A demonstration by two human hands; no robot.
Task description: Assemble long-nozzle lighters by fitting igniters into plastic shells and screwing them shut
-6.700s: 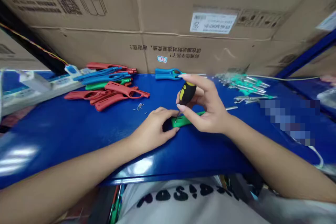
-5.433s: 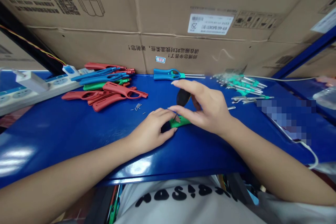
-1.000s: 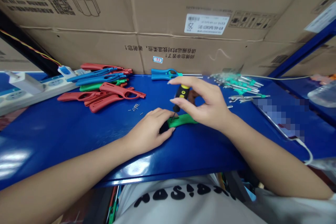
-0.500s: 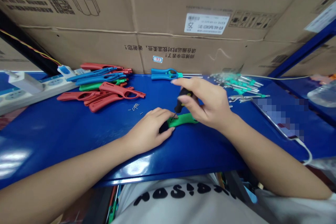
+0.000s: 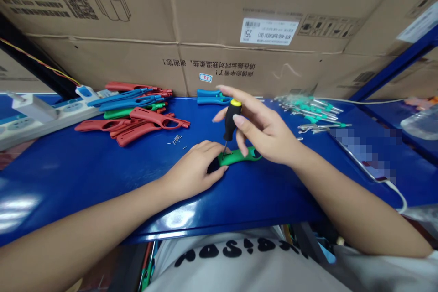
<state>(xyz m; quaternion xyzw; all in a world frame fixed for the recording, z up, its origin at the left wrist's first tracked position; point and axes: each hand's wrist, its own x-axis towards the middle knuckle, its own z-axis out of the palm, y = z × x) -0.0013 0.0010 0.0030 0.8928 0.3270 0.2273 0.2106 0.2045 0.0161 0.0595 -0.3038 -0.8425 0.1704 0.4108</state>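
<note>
A green plastic handle (image 5: pixel 239 156) lies on the blue table (image 5: pixel 260 196). My left hand (image 5: pixel 195 166) rests on the table, its thumb and fingers closed round the left end of that handle. The fingers of my right hand (image 5: pixel 260 123) are round a black screwdriver (image 5: pixel 232 121) with a yellow top, the thumb against its side. The screwdriver stands nearly upright, its tip at the left part of the green handle. Several small screws (image 5: pixel 177 139) lie left of my left hand.
Red, blue and green casings (image 5: pixel 150 121) are piled at the back left beside a white power strip (image 5: pixel 68 112). A blue casing (image 5: pixel 210 97) lies near the cardboard box (image 5: pixel 205 23). Metal-and-green parts (image 5: pixel 311 109) and a phone (image 5: pixel 362 155) are at the right.
My right hand has opened its grip somewhat and shifted slightly left, showing more of the screwdriver, which now stands more upright. My left hand and the green handle have stayed in place.
</note>
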